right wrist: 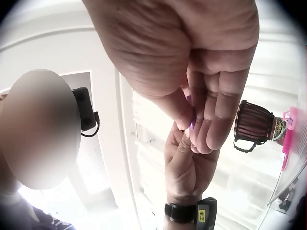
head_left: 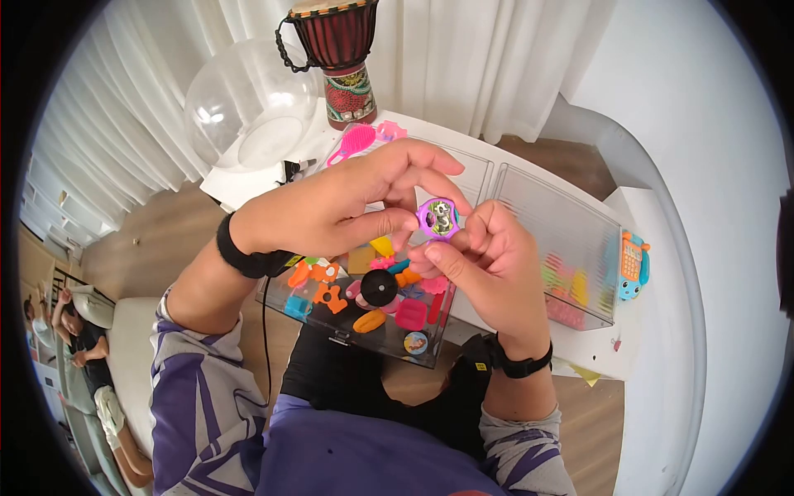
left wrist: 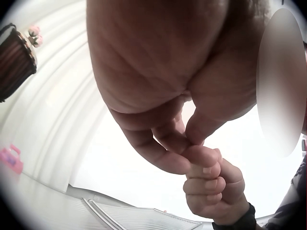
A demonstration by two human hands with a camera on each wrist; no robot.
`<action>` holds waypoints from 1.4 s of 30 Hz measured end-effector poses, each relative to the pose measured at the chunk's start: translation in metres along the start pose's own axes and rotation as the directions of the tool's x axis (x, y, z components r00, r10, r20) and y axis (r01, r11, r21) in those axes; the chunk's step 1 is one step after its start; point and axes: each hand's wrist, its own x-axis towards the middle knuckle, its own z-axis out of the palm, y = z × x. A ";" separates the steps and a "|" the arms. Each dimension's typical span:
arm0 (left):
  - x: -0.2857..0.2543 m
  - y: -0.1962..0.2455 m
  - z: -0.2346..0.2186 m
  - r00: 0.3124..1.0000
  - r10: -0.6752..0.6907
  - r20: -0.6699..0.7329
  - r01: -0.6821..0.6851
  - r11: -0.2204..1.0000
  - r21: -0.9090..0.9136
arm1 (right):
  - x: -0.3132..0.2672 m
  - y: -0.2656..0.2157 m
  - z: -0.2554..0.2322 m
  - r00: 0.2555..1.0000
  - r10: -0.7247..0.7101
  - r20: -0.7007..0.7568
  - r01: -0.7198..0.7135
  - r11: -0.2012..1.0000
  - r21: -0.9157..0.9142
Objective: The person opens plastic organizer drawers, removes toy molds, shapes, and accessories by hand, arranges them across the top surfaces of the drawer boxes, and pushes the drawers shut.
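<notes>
A small round toy (head_left: 438, 218) with a purple rim and a patterned black, white and yellow-green face is held up between both hands in the head view. My left hand (head_left: 347, 202) pinches its left side between thumb and fingers. At the lower right edge, the thumb and fingers of my right hand (head_left: 500, 269) pinch it too. Only a sliver of the purple rim (right wrist: 192, 122) shows in the right wrist view; fingers hide the rest. In the left wrist view the hands' fingertips meet and cover the toy. Below them lies a clear bin (head_left: 331, 332) of small plastic toys.
A white table (head_left: 529, 335) carries a lidded clear box (head_left: 558, 207), a pink brush (head_left: 357, 140), a drum (head_left: 335, 41) and a transparent dome (head_left: 240, 99). A toy telephone (head_left: 633, 264) is at the right. Another person (head_left: 87, 355) reclines on a sofa at the left.
</notes>
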 end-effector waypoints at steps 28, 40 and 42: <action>-0.002 0.006 -0.004 0.998 -0.059 -0.010 0.060 0.997 0.057 | -0.002 0.001 -0.002 1.000 0.011 0.021 -0.011 1.000 0.014; 0.001 0.003 -0.006 0.995 -0.025 0.096 0.019 0.998 0.061 | -0.003 0.001 -0.005 0.998 0.046 0.042 -0.047 0.999 0.016; -0.001 0.003 0.000 0.996 -0.072 0.051 0.070 0.997 0.033 | -0.003 0.001 -0.006 0.998 0.050 0.046 -0.050 0.999 0.003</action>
